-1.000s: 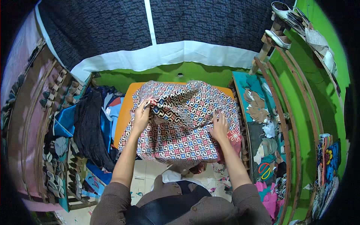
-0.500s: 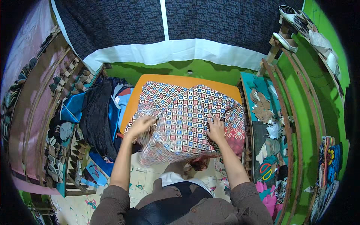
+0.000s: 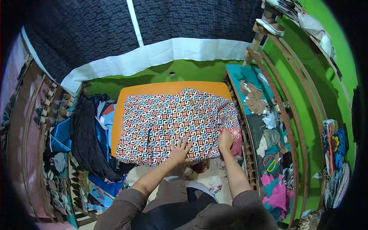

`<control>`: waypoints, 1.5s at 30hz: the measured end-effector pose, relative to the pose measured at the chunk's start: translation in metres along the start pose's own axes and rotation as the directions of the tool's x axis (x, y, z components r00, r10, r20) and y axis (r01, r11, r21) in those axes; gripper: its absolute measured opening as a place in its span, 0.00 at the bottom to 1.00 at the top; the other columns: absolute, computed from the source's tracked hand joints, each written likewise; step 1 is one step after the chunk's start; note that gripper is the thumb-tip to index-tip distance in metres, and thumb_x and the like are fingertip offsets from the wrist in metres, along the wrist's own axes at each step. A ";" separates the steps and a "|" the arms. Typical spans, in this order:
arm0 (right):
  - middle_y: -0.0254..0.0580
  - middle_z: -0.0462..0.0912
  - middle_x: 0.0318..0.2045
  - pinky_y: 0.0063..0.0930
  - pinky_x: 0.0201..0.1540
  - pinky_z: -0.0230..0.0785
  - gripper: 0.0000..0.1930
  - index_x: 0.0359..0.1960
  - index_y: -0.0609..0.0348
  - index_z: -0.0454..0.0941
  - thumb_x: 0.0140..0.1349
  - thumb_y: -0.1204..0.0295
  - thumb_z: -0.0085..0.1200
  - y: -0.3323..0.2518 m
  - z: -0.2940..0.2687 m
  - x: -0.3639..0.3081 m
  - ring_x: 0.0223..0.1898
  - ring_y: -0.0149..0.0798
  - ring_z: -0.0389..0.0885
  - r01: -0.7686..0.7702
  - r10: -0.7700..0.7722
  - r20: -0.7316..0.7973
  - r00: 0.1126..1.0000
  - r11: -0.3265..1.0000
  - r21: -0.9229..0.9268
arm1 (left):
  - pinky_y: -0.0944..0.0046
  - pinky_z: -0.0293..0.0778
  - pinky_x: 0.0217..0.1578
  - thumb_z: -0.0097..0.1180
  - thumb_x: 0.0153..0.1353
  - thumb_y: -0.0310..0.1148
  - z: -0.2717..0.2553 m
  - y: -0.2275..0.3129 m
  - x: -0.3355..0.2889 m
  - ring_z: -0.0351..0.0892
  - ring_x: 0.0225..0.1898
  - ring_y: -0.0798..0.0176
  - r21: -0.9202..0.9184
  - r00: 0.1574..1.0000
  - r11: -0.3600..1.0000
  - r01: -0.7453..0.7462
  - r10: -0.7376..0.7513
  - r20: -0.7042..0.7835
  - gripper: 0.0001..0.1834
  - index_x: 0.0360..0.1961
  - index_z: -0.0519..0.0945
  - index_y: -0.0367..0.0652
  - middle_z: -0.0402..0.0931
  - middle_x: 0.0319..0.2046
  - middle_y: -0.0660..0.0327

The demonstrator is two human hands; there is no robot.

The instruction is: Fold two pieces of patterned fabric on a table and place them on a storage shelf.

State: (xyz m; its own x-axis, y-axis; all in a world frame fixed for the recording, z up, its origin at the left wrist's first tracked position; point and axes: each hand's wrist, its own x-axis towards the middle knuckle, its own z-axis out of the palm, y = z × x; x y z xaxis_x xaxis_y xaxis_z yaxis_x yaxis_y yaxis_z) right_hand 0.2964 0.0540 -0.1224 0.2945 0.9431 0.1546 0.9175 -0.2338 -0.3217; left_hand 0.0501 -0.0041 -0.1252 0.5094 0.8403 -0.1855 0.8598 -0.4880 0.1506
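Note:
A patterned cloth (image 3: 165, 122) in white, black, red and blue covers most of an orange tabletop (image 3: 134, 90). Its near edge hangs over the front of the table, and a few folds run across it. My left hand (image 3: 180, 150) lies on the cloth near the front edge with its fingers spread. Over toward the right side, my right hand (image 3: 225, 141) is closed, pinching the cloth where a reddish part (image 3: 235, 146) of it begins. The right fingertips are partly hidden.
Dark and blue fabrics (image 3: 90, 132) are heaped at the table's left. On the right, a shelf holds cut scraps (image 3: 255, 99) and red-and-yellow-handled scissors (image 3: 270, 164). Wooden rails (image 3: 293, 101) rise beyond it. Shoe lasts (image 3: 57, 186) fill the left rack. A dark curtain (image 3: 199, 19) hangs behind.
The cloth now lies flatter across the table. My left hand has moved right and toward me, opening flat; my right hand has closed on the cloth's right part. The view has shifted.

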 end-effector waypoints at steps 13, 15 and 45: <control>0.51 0.73 0.34 0.43 0.45 0.60 0.07 0.25 0.64 0.72 0.52 0.73 0.43 0.060 -0.073 -0.012 0.39 0.52 0.69 0.293 -0.176 -0.573 0.800 0.949 0.117 | 0.40 0.27 0.62 0.44 0.60 0.39 -0.072 -0.057 -0.064 0.45 0.66 0.52 -0.465 0.963 0.885 0.028 -0.148 -0.224 0.16 0.33 0.81 0.41 0.65 0.57 0.63; 0.49 0.74 0.33 0.42 0.44 0.60 0.08 0.22 0.64 0.73 0.50 0.72 0.44 0.063 -0.062 -0.026 0.39 0.51 0.69 0.267 -0.208 -0.461 0.863 0.961 0.067 | 0.38 0.25 0.61 0.46 0.59 0.42 -0.064 -0.066 -0.078 0.42 0.67 0.50 -0.529 0.972 0.842 0.108 -0.201 -0.121 0.17 0.27 0.83 0.41 0.69 0.54 0.66; 0.51 0.75 0.40 0.40 0.48 0.64 0.15 0.38 0.61 0.76 0.54 0.62 0.53 -0.062 0.055 0.135 0.44 0.52 0.72 0.224 -0.248 0.224 0.943 0.966 0.130 | 0.54 0.63 0.48 0.54 0.51 0.33 -0.062 -0.172 0.207 0.70 0.45 0.54 -0.243 0.875 0.967 0.081 -0.186 -0.448 0.13 0.38 0.75 0.41 0.72 0.36 0.57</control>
State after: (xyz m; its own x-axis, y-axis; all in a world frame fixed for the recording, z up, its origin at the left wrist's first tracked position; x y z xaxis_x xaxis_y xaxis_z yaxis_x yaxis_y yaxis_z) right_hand 0.2643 0.2083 -0.1326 -0.0099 0.9998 0.0166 0.9175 0.0157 -0.3974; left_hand 0.0053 0.2686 -0.1294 0.2696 0.9313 0.2448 0.8636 -0.3463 0.3665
